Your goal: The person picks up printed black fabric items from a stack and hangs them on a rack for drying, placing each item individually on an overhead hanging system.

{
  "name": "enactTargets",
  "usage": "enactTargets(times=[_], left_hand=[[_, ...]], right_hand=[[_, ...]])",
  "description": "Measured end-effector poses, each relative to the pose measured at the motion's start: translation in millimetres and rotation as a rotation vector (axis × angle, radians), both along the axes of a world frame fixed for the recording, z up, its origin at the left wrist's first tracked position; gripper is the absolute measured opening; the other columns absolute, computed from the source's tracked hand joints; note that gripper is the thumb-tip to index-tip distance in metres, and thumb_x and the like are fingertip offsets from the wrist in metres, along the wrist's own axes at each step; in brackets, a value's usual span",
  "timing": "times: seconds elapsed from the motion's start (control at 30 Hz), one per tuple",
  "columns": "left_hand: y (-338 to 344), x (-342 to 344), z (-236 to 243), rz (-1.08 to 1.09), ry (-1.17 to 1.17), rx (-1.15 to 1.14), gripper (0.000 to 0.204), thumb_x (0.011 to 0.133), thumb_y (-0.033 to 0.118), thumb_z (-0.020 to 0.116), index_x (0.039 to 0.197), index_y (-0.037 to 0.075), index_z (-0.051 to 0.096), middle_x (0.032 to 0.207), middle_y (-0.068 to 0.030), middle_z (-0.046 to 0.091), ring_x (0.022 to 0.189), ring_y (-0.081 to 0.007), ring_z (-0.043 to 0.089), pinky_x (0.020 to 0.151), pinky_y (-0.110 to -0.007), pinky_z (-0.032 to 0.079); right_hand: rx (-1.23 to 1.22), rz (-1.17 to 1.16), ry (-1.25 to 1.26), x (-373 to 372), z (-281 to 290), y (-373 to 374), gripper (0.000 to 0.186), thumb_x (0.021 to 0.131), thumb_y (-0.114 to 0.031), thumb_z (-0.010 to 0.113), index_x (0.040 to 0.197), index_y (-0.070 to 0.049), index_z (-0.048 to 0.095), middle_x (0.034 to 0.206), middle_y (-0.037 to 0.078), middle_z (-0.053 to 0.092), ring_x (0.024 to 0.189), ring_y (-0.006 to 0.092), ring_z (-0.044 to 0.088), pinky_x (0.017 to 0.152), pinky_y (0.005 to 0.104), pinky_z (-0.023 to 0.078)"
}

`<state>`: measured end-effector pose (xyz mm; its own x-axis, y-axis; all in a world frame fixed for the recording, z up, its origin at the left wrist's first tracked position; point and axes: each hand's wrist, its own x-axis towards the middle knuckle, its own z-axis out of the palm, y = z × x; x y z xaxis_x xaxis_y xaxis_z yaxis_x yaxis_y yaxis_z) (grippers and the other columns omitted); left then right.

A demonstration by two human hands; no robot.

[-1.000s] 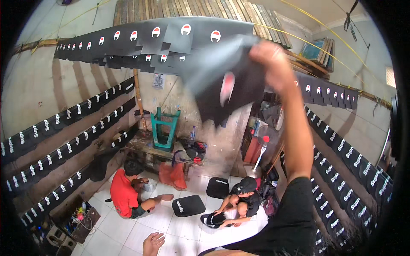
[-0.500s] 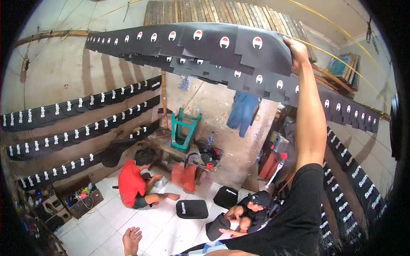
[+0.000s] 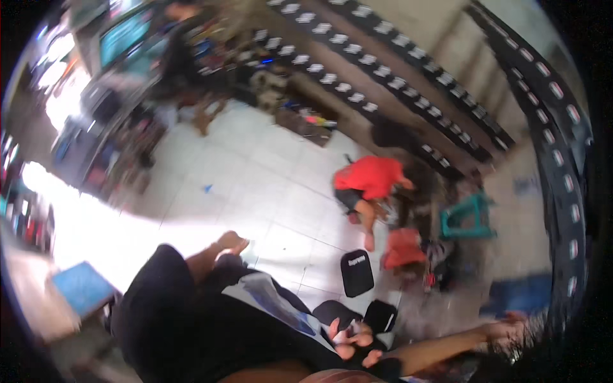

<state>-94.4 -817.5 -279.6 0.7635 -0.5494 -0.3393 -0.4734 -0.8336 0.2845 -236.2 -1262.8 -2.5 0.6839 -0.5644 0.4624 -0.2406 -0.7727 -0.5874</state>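
My left hand (image 3: pixel 233 242) is held out in front of my body above the white tiled floor. Its fingers look loosely apart, and nothing shows in them. Far to the right, my right hand (image 3: pixel 509 325) reaches out at the end of a stretched arm, its fingers smeared by motion. Nearest to it are blue jeans (image 3: pixel 520 295) on the wall and a hanging row of black printed sheets (image 3: pixel 567 201). Whether the hand touches either, I cannot tell.
A person in a red shirt (image 3: pixel 370 177) squats on the tiles. Another person (image 3: pixel 350 335) sits close below me beside black printed pieces (image 3: pixel 357 281). A green stool (image 3: pixel 469 217) stands by the wall; rows of black printed sheets (image 3: pixel 383 70) line it. A blue panel (image 3: pixel 83 287) is at left.
My view has swung left and tilted. My right hand, which gripped the edge of a hanging black sheet overhead, is now lower and off that edge. My left hand stays in front of me.
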Motion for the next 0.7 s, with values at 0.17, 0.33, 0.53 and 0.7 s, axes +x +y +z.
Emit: enactTargets(times=[0.17, 0.33, 0.53, 0.7], left_hand=[[191, -162, -57, 1.436, 0.533, -0.444, 0.023, 0.078, 0.015, 0.044, 0.075, -0.001, 0.060, 0.071, -0.0155, 0.063, 0.058, -0.0274, 0.062, 0.046, -0.039, 0.046], [239, -233, -27, 1.991, 0.618, -0.710, 0.025, 0.081, 0.019, 0.044, 0.082, -0.003, 0.056, 0.086, -0.0173, 0.063, 0.064, -0.0286, 0.061, 0.045, -0.036, 0.043], [246, -258, -59, 1.582, 0.282, -0.135, 0.030, 0.080, 0.022, 0.045, 0.071, -0.001, 0.061, 0.079, -0.0155, 0.065, 0.061, -0.0278, 0.063, 0.047, -0.038, 0.047], [400, -257, -29, 2.029, 0.406, -0.917, 0.038, 0.081, 0.034, 0.051, 0.074, -0.002, 0.063, 0.069, -0.0126, 0.064, 0.055, -0.0200, 0.061, 0.045, -0.032, 0.047]], right_hand=[[0.802, 0.437, 1.069, -33, -191, 111, 0.025, 0.083, -0.018, 0.056, 0.098, 0.002, 0.058, 0.086, 0.012, 0.061, 0.079, 0.0216, 0.058, 0.065, 0.0364, 0.050], [0.863, 0.737, 1.298, 10, -231, 207, 0.025, 0.084, -0.015, 0.053, 0.102, 0.003, 0.056, 0.087, 0.013, 0.061, 0.080, 0.0224, 0.060, 0.066, 0.0367, 0.052], [1.016, 0.835, 1.241, 121, -265, 300, 0.022, 0.084, -0.011, 0.052, 0.100, 0.003, 0.055, 0.085, 0.012, 0.061, 0.080, 0.0222, 0.061, 0.067, 0.0371, 0.053], [1.120, 0.097, 1.078, 218, -259, 344, 0.021, 0.082, -0.010, 0.050, 0.098, 0.003, 0.050, 0.080, 0.016, 0.059, 0.059, 0.0237, 0.058, 0.051, 0.0325, 0.050]])
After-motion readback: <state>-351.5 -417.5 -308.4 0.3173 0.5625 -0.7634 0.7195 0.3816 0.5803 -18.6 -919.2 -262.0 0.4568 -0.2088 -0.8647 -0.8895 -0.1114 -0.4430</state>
